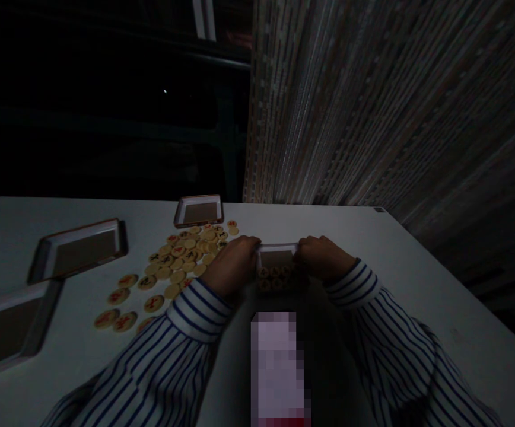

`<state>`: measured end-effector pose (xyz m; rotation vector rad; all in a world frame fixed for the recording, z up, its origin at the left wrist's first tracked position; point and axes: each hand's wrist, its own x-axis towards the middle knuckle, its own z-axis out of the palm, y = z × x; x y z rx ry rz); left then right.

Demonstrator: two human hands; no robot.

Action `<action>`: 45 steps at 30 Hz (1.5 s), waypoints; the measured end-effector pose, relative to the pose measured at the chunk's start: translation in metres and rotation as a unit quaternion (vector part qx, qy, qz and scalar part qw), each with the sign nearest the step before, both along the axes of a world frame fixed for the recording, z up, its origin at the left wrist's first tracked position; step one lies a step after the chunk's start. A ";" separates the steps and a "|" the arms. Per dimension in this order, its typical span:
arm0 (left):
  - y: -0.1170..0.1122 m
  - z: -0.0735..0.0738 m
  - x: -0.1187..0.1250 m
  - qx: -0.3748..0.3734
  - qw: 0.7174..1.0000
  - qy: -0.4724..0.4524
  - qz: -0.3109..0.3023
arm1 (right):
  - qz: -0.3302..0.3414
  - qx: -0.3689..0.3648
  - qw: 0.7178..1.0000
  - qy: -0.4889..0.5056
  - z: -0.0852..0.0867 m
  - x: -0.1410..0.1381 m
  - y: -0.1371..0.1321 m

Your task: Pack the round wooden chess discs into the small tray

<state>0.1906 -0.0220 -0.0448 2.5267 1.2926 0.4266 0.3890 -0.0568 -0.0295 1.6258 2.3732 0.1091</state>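
Between my two hands is a small box with a pale rim, at the near edge of the white table. Several round xiangqi pieces lie in rows in its near part, while its far part shows a bare brown bottom. My left hand is closed on the box's left side near the far corner. Opposite it, my right hand grips the right side. Left of my left hand, a loose heap of wooden xiangqi pieces with red and black characters spreads over the table.
An open box stands behind the heap. Two more open trays, one at the left and one at the near left, rest on the white table. A strip curtain hangs beyond the table's far right edge. The scene is dim.
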 end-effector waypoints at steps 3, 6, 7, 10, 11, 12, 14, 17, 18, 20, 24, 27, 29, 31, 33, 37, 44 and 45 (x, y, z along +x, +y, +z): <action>0.000 0.000 0.000 0.004 1.000 0.002 -0.003 | 0.002 -0.003 1.000 0.006 0.001 0.000 -0.001; 0.000 0.000 0.000 0.003 1.000 0.004 -0.006 | -0.002 -0.013 1.000 0.005 0.003 -0.001 -0.002; 0.000 0.000 0.000 0.003 1.000 0.002 -0.006 | -0.004 -0.016 1.000 0.005 0.003 -0.001 -0.002; 0.001 -0.002 -0.001 0.003 1.000 -0.002 -0.002 | -0.006 -0.018 1.000 0.010 0.003 -0.001 -0.002; 0.001 -0.002 -0.001 0.002 1.000 -0.002 -0.003 | -0.005 -0.016 1.000 0.012 0.003 -0.001 -0.002; 0.001 -0.002 -0.001 0.001 1.000 0.000 -0.005 | -0.005 -0.014 1.000 0.013 0.002 -0.002 -0.002; 0.001 -0.002 -0.001 0.001 1.000 0.001 -0.007 | -0.004 -0.012 1.000 0.015 0.002 -0.002 -0.002; 0.000 -0.001 0.000 0.001 1.000 0.006 0.007 | -0.004 -0.013 1.000 0.011 0.002 -0.001 -0.002; 0.000 -0.001 0.000 -0.001 1.000 0.009 0.010 | -0.004 -0.014 1.000 0.011 0.002 -0.001 -0.002; 0.000 -0.001 0.000 -0.007 1.000 0.011 0.009 | -0.002 -0.014 1.000 0.014 0.001 -0.001 -0.002; 0.001 -0.001 0.000 -0.005 1.000 0.008 0.003 | 0.003 -0.012 1.000 0.016 0.000 -0.001 -0.002; 0.000 0.000 0.000 -0.002 1.000 0.002 -0.002 | 0.003 -0.011 1.000 0.013 0.001 -0.001 -0.003; 0.000 0.001 0.000 -0.009 1.000 0.002 -0.002 | 0.003 -0.008 1.000 0.008 0.001 -0.002 -0.003; 0.000 0.002 0.000 -0.016 1.000 0.003 -0.002 | -0.001 -0.008 1.000 0.003 0.002 -0.002 -0.003; 0.000 0.002 0.000 -0.017 1.000 0.006 -0.002 | -0.003 -0.011 1.000 0.002 0.002 -0.002 -0.004; 0.000 0.001 0.000 -0.008 1.000 0.003 -0.003 | -0.003 -0.021 1.000 0.007 0.003 -0.002 -0.004; 0.000 0.000 0.000 0.000 1.000 0.010 -0.006 | -0.005 -0.019 1.000 0.014 0.002 -0.002 -0.004; 0.000 0.000 0.000 0.001 1.000 0.009 -0.011 | -0.003 -0.016 1.000 0.014 0.002 -0.002 -0.004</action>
